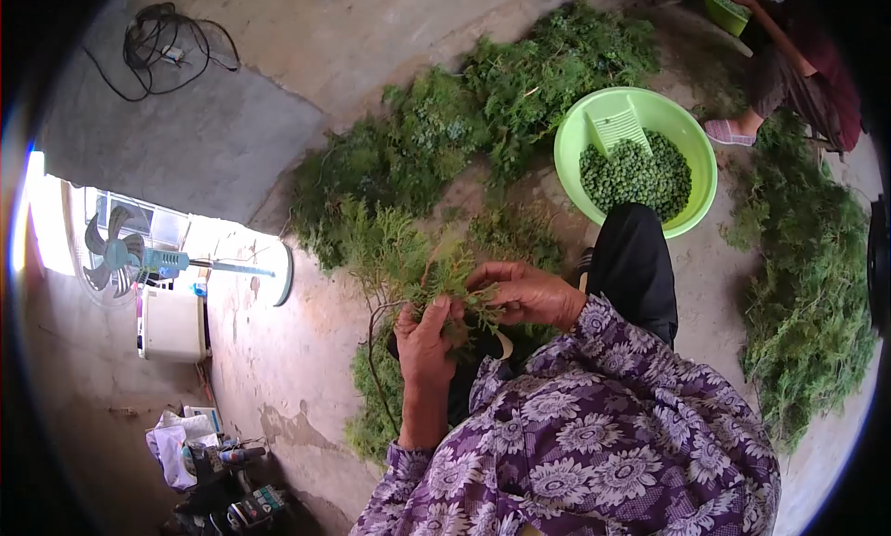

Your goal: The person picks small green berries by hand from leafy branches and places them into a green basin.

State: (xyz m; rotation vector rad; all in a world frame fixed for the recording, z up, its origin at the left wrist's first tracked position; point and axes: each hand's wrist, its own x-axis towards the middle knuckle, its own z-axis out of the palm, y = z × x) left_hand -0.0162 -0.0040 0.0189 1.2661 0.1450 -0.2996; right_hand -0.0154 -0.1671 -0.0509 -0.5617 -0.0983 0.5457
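Note:
My left hand (427, 341) is closed around a leafy evergreen branch (390, 258), its thumb pressed to the fingers. The branch has flat, scale-like green foliage and a thin brown stem that bends down past my wrist. On the branch's right side, my right hand (534, 297) has its fingers curled and pinched into the foliage; its fingertips are partly hidden by leaves. Beyond my knee stands a light green plastic tub (676, 111) with a ridged washboard section (617, 128). Many small round green berries (640, 176) lie in it.
Cut evergreen branches (418, 137) form a long pile ahead, with another pile (807, 285) at right. A co-worker's arm (770, 25) reaches to a smaller green basin (724, 12). At left are a standing fan (121, 253), a white container (173, 324) and a coiled black cable (153, 49).

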